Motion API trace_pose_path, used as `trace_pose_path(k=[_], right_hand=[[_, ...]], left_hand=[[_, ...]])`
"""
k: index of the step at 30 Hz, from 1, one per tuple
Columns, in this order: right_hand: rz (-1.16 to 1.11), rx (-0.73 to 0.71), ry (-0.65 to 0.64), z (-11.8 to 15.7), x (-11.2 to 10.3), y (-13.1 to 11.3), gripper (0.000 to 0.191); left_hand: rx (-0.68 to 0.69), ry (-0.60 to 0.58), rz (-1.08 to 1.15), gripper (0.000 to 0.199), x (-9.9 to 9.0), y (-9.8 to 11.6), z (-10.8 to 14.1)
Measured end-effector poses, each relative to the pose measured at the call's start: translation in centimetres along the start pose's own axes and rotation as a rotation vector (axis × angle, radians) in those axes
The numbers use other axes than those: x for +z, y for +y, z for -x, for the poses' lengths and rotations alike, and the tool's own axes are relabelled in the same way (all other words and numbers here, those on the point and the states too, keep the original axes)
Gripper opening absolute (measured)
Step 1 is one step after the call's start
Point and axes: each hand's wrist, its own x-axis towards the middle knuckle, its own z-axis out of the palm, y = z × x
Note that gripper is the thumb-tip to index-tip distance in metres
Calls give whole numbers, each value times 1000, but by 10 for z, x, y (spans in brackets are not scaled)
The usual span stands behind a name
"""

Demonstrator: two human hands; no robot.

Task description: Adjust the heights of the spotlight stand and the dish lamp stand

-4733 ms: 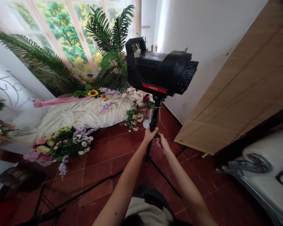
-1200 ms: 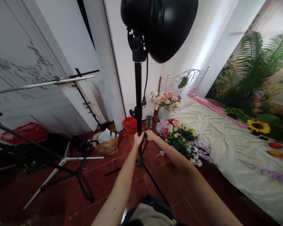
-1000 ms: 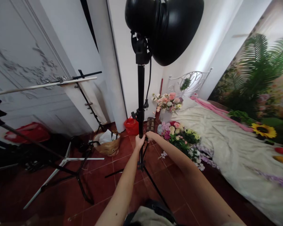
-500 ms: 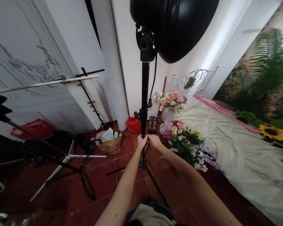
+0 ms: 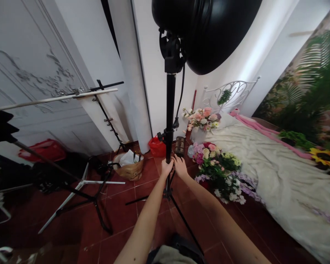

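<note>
A black light stand [image 5: 170,102] rises upright in front of me, with a large black studio light [image 5: 209,33] on top. Low on its pole, beneath the collar with a knob [image 5: 165,136], my left hand [image 5: 167,168] is wrapped around the tube. My right hand [image 5: 180,167] is just to the right of the pole, fingers apart and extended; whether its fingertips touch the tube cannot be made out. A black cable with a plug [image 5: 176,123] hangs down alongside the pole. The stand's tripod legs [image 5: 184,220] spread on the red tiled floor.
Artificial flowers [image 5: 214,161] and a bed with a cream cover [image 5: 253,146] lie to the right. On the left are a basket [image 5: 129,171], a red bag [image 5: 157,146], and other stands [image 5: 85,192]. A small brown chest [image 5: 179,146] sits behind the pole.
My right hand's fingers have loosened and spread away from the pole. The left hand keeps its grip. The whole view has shifted slightly.
</note>
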Motion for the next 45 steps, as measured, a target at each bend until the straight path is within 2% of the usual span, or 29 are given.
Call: trace_pose_path(k=[2, 4, 10, 13, 22, 28, 34, 40, 45], right_hand=[[-17, 5, -2, 2, 2, 0, 50], [-34, -19, -62, 2, -1, 1, 47], [-39, -155, -337, -12, -29, 13, 36], [-45, -197, -388, -20, -38, 18, 35], [-50, -89, -286, -10, -40, 9, 25], [-97, -35, -135, 2, -26, 9, 21], [-195, 44, 64, 13, 1, 4, 29], [-193, 64, 107, 20, 8, -3, 33], [-163, 121, 100, 56, 10, -16, 50]], left_hand=[[-3, -4, 5, 17, 0, 0, 0], [-16, -3, 0, 17, 0, -1, -1], [-6, 26, -48, 17, -1, -5, -4], [16, 10, -65, 18, -1, -8, -4], [11, 7, -34, 18, 0, -5, -1], [-12, 2, -45, 19, -2, -9, -2], [-13, -29, -35, 20, -2, -15, -5], [-20, -6, -13, 19, -2, -10, -6], [-25, 0, -29, 22, -3, -8, -5]])
